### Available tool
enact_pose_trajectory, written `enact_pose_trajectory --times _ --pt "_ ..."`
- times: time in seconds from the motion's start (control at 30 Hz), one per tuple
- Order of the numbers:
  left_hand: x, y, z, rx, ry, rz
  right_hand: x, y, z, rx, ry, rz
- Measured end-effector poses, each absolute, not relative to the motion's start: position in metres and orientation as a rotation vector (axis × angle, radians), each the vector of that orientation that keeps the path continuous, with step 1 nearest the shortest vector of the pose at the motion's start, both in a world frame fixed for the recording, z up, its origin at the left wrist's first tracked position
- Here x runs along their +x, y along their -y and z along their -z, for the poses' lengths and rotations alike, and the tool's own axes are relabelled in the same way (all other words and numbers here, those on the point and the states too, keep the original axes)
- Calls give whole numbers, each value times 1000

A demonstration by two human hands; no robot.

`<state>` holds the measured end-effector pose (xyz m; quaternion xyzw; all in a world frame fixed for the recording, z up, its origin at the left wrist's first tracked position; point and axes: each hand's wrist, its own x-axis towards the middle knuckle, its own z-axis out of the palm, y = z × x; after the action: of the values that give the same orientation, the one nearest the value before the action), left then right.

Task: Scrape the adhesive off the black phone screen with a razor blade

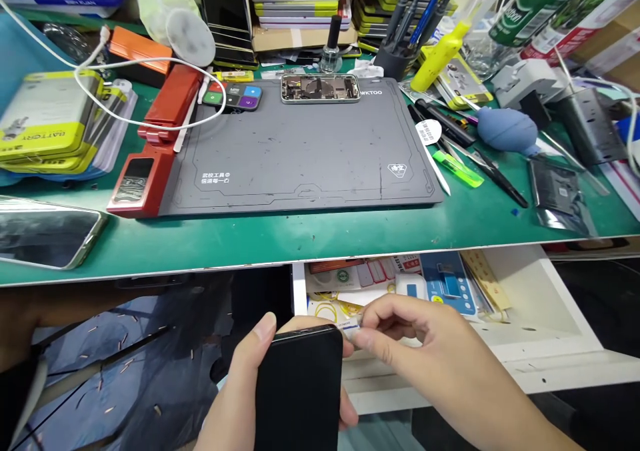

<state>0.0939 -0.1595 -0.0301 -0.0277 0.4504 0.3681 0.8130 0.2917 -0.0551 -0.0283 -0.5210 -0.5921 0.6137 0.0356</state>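
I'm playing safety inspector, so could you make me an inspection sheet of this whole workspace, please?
Surface: green tabletop with a grey repair mat.
Job's things: black-screened phone; small white-and-blue piece by its top corner, too small to identify; opened phone at the mat's far edge.
Clutter: yellow battery boxes, red hinged device, blue air blower.
Hands: left hand holds the black-screened phone; right hand pinches the small piece.
Cables: white cable loops over the red device.
Surroundings: open white drawer holding packets, below the tabletop.
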Motion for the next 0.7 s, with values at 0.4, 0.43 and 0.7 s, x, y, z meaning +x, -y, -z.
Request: enact_pose_trajectory --times 0.4,0.43,0.7 --pt "95 159 49 -129 -884 -800 303 45 38 -1586 1686 -1784" --pt "95 159 50 -136 -882 -799 306 42 38 -1579 1657 -1754" --pt "100 158 58 -233 -756 -780 327 37 37 -1629 1586 -1632"
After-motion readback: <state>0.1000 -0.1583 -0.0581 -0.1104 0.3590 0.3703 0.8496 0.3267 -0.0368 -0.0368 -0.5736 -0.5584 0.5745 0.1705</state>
